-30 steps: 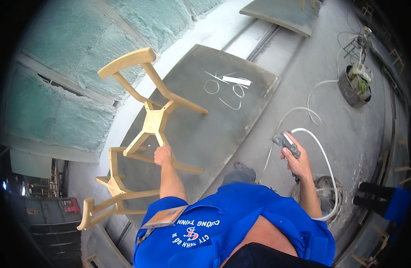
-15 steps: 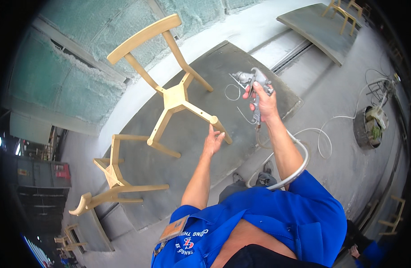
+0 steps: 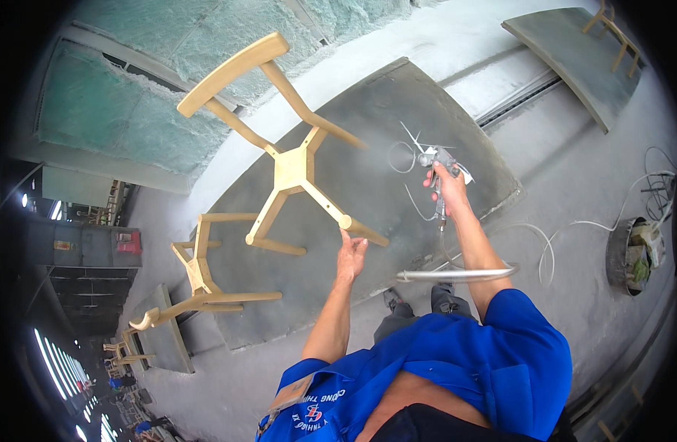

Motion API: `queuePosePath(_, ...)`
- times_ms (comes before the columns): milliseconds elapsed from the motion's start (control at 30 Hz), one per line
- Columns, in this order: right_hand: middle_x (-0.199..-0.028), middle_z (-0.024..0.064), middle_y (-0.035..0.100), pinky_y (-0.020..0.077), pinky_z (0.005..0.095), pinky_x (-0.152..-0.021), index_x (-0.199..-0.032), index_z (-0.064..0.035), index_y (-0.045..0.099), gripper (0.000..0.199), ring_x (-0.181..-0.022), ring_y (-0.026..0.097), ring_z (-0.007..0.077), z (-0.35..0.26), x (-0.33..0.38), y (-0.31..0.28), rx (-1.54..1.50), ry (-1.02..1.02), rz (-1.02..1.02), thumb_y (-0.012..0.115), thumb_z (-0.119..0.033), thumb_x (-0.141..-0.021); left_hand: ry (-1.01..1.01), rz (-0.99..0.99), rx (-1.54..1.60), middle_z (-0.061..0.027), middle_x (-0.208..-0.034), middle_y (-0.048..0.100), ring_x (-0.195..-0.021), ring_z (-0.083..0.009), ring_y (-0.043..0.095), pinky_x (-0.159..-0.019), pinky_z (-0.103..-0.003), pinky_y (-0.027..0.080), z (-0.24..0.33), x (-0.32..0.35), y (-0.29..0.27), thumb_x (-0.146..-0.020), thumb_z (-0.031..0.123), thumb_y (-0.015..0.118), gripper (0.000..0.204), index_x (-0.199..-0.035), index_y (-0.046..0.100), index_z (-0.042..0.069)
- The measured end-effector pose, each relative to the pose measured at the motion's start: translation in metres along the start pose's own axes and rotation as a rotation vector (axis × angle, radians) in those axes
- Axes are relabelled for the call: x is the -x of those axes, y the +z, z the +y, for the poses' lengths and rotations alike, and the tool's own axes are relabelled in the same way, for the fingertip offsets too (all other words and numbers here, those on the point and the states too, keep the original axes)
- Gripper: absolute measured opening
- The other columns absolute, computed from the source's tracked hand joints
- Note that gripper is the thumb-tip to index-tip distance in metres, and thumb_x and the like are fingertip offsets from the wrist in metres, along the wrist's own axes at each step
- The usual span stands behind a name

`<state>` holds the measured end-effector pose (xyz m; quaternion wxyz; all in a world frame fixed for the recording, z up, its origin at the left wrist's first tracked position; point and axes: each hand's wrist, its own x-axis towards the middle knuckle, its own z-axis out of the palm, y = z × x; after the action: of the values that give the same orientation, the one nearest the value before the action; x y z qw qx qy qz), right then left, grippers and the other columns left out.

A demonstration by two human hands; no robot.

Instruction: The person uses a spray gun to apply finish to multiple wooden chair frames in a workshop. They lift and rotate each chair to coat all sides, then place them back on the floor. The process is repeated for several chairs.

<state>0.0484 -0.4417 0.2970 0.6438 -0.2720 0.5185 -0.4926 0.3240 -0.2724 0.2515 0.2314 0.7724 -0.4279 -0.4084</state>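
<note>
My right hand (image 3: 449,188) is wrapped round the handle of a metal spray gun (image 3: 439,157), its nozzle facing left towards a bare wooden chair frame (image 3: 293,171). A faint haze hangs between nozzle and chair. The frame has a curved top rail, splayed legs and an open seat with a cross-shaped support. My left hand (image 3: 351,254) reaches up to the near leg joint, index fingertip against the wood and thumb apart. From the gun a pale hose (image 3: 460,275) curves across my right forearm. A second wooden chair frame (image 3: 197,274) lies tipped to the left.
A grey board (image 3: 279,295) lies beneath both chairs. Behind it stands a wall with greenish, coated panels (image 3: 125,118). Another board (image 3: 574,55) bearing a chair is at far right. Thin hose runs over the floor to a round bucket (image 3: 624,254). More chairs stand lower left.
The view has shifted, with the right-hand boards and bucket moving further right. The spray gun has turned a little, and a haze now shows at its nozzle. My left hand stays at the chair's leg joint.
</note>
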Motion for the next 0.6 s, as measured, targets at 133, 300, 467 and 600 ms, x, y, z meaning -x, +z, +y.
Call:
queuePosePath(133,-0.091,0.0055,0.068,0.0467,0.0233,-0.042,-0.112,-0.0074,0.063,0.03,-0.076,0.069,0.0142,-0.051,0.019,0.015,-0.359,-0.151,-0.284,0.055,-0.035,-0.107,0.064,-0.063,-0.103,-0.0171,-0.131,0.068,-0.118,-0.0298,0.067,-0.104,-0.041,0.051,0.029,-0.025,0.016,-0.102,0.032,0.062,0.094,-0.166,-0.004,0.012)
queuePosePath(300,-0.092,0.0052,0.067,0.0475,0.023,-0.043,-0.118,-0.0084,0.061,0.031,-0.081,0.069,0.0146,-0.084,0.022,0.051,-0.677,-0.221,-0.398,0.054,-0.036,-0.108,0.136,-0.197,-0.089,-0.0175,-0.135,0.066,-0.122,-0.0293,0.065,-0.105,-0.04,0.049,0.064,-0.067,0.046,-0.102,0.034,0.063,0.091,-0.167,0.002,0.014)
queuePosePath(467,-0.093,0.0051,0.068,0.0469,0.0226,-0.043,-0.124,-0.0086,0.06,0.032,-0.08,0.069,0.014,-0.089,0.032,0.041,-0.451,-0.236,-0.364,0.054,-0.036,-0.107,0.18,-0.35,-0.003,-0.012,-0.14,0.064,-0.127,-0.031,0.062,-0.109,-0.043,0.048,0.05,-0.043,0.064,-0.098,0.044,0.067,0.087,-0.166,0.019,0.019)
queuePosePath(600,-0.094,0.0052,0.068,0.0459,0.0221,-0.043,-0.127,-0.0092,0.059,0.032,-0.079,0.069,0.0137,-0.096,0.039,0.035,-0.385,-0.221,-0.335,0.054,-0.035,-0.107,0.243,-0.7,0.105,-0.0115,-0.146,0.06,-0.139,-0.0267,0.051,-0.115,-0.042,0.042,0.003,0.022,0.063,-0.104,0.048,0.058,0.067,-0.159,0.04,0.016)
